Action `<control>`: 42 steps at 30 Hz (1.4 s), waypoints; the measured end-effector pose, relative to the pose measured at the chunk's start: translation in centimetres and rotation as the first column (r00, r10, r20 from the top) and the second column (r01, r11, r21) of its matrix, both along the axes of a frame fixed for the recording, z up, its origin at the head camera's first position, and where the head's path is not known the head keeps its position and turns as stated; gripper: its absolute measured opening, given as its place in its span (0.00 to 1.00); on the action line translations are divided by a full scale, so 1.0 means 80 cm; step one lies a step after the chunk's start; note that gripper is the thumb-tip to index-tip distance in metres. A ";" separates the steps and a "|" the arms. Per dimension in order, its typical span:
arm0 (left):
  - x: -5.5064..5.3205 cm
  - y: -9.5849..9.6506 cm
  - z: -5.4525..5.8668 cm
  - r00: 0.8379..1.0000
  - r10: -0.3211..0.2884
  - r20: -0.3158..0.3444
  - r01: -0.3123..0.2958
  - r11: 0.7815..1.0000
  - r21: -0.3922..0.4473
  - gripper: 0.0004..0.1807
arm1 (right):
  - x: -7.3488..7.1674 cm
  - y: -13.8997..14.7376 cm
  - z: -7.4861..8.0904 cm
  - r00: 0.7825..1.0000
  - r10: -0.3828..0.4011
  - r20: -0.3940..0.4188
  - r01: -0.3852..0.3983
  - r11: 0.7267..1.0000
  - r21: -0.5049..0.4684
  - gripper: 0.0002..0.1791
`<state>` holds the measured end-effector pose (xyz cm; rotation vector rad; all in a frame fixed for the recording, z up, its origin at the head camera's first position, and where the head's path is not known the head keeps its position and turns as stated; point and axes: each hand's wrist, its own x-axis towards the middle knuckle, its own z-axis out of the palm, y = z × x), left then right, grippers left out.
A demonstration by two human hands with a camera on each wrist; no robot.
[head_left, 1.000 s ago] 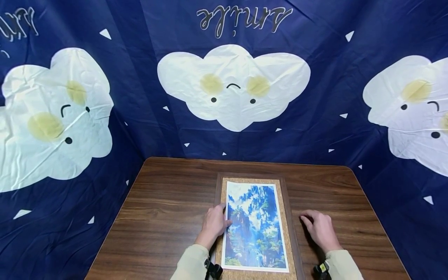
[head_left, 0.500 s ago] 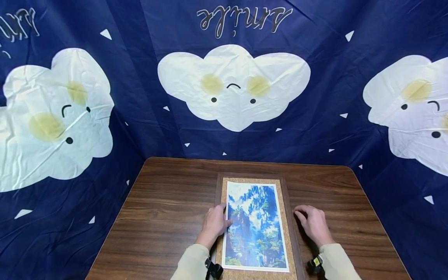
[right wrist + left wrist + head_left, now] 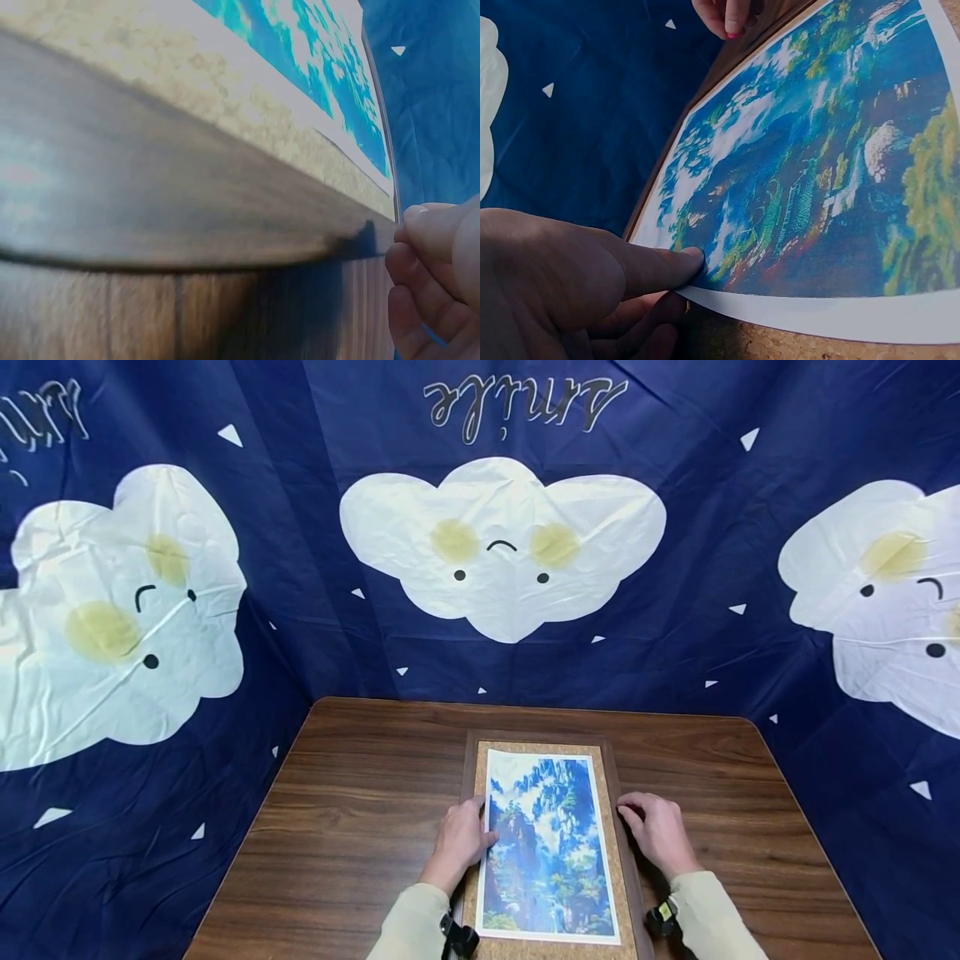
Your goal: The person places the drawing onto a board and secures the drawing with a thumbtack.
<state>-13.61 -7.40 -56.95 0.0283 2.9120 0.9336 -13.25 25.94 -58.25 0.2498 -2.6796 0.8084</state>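
Observation:
A printed landscape picture (image 3: 547,852) with a white border lies on a brown-framed cork board (image 3: 618,893). My left hand (image 3: 459,842) pinches the picture's left edge. In the left wrist view the thumb (image 3: 682,262) presses on top while the fingers are curled below the edge. Over the board's right frame side is my right hand (image 3: 656,828), thumb and fingertips drawn together. A small red thing (image 3: 733,35) shows at its fingertips in the left wrist view; I cannot tell its kind. In the right wrist view those fingers (image 3: 420,277) are right by the frame's edge.
The board lies on a dark wooden table (image 3: 360,827). Behind and at both sides hangs a navy cloth (image 3: 300,527) printed with white clouds and small triangles. Each wrist carries a small black camera, such as the left wrist camera (image 3: 459,937).
My right hand has moved left across the table, from beside the board to its right frame side. The left hand and the picture have stayed in place.

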 end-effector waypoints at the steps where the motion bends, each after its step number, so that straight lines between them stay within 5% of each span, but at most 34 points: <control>1: 0.000 0.000 0.000 1.000 0.000 0.000 0.000 1.000 0.001 0.36 | -0.001 -0.002 0.000 1.000 0.002 -0.003 -0.002 1.000 -0.005 0.04; 19: 0.001 -0.001 -0.002 1.000 -0.010 -0.015 0.010 1.000 -0.010 0.36 | -0.020 -0.033 0.008 0.987 -0.012 0.160 0.033 0.992 -0.125 0.03; 42: 0.001 0.000 -0.001 0.999 -0.033 -0.030 0.032 0.999 -0.043 0.35 | -0.039 -0.055 0.008 0.974 -0.015 0.227 0.059 0.981 -0.187 0.03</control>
